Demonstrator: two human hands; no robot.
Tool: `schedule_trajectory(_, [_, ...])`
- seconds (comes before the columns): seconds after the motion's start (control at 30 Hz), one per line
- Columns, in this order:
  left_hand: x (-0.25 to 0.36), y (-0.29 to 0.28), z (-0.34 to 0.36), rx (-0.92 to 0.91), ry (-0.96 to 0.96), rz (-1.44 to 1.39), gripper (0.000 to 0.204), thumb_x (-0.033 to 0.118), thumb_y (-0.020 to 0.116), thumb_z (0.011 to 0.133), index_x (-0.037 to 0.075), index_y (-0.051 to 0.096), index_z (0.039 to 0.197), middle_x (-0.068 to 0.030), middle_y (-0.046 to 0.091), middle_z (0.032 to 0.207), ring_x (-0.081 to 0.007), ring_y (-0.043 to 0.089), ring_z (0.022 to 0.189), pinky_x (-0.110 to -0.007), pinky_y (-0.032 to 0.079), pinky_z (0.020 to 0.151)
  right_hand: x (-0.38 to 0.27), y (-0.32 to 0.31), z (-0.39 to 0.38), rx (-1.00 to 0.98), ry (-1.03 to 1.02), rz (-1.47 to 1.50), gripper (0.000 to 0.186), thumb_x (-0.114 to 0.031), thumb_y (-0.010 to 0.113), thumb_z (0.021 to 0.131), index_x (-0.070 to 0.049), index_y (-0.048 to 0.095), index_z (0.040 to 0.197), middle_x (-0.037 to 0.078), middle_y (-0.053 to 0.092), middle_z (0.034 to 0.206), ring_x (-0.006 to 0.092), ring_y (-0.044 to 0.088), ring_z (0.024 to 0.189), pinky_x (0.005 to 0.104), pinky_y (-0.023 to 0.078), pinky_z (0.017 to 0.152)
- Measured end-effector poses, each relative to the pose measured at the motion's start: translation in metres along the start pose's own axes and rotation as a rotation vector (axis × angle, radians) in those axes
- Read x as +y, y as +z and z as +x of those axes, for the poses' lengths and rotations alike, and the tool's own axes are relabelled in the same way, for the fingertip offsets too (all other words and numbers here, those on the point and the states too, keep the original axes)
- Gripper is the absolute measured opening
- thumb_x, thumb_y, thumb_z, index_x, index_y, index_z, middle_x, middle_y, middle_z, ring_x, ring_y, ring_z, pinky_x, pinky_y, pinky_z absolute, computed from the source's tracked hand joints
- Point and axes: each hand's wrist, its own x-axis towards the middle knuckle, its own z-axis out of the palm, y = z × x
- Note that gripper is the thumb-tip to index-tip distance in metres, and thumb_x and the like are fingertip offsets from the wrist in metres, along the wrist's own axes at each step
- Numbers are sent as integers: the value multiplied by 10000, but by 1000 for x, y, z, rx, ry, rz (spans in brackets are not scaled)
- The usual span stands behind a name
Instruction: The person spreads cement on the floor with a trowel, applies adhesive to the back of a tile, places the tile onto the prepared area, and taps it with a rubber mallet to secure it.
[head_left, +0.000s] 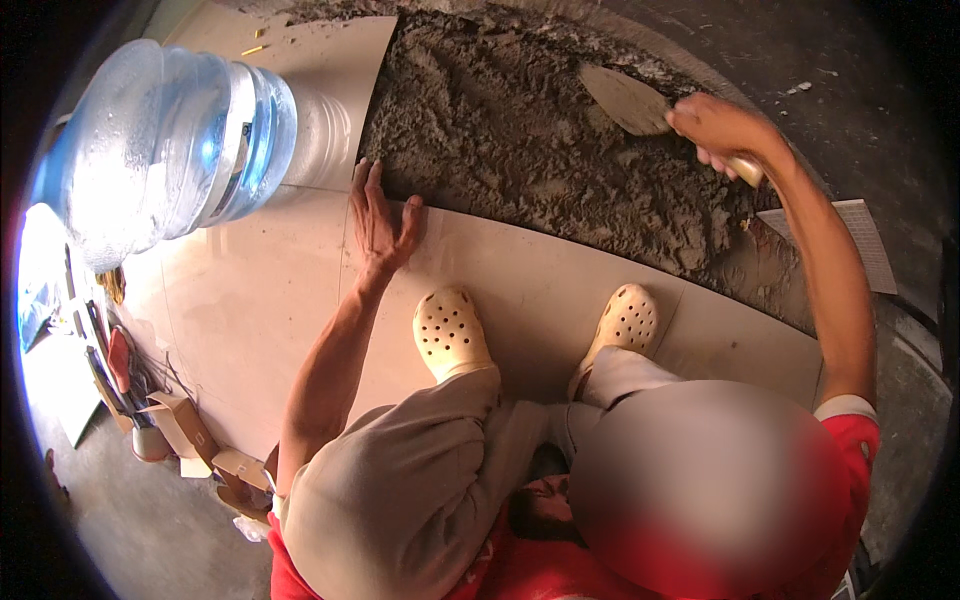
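Observation:
My right hand [725, 140] grips the wooden handle of a pointed trowel [625, 100], whose dusty blade lies over a bed of rough dark wet mortar [520, 150] at the upper centre right. At the mortar's left corner, my left hand [385, 225] rests with fingers apart on the edge of the beige floor tiles [260, 330], holding nothing. A large clear blue plastic water jug [170, 140] lies on its side on the tiles to the left of that hand.
My cream clogs [445, 330] stand on the tiles below the mortar. A pale offcut [865, 240] lies at the right edge. Open cardboard boxes [180, 430] and assorted tools sit at the lower left, beside grey concrete floor [150, 510]. A dark floor surface borders the mortar at upper right.

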Motion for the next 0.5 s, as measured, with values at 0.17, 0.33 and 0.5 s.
schedule_trajectory(0.17, [-6,1,-1,27,33,-5,819,429,650,935,-21,335,1542,-317,294,1591,-492,304,1464,-564,270,1211,10,-11,-24,-46,75,-10,369,-372,436,1089,-25,558,1061,96,589,622,174,553,395,350,446,330])
schedule_trajectory(0.33, [-6,5,-2,31,-14,3,797,397,651,940,-43,344,1529,-306,299,1599,-483,280,1484,-562,246,1229,-44,-22,-4,-4,-144,111,391,-381,433,1088,-12,563,1091,83,589,640,163,547,406,345,449,339])
schedule_trajectory(0.5, [-5,2,-2,25,-19,-9,811,412,647,934,-51,348,1528,-301,307,1602,-472,269,1499,-557,234,1239,-92,-14,35,-5,-82,-14,407,-370,410,1092,2,566,1039,77,584,640,171,557,418,365,469,362])
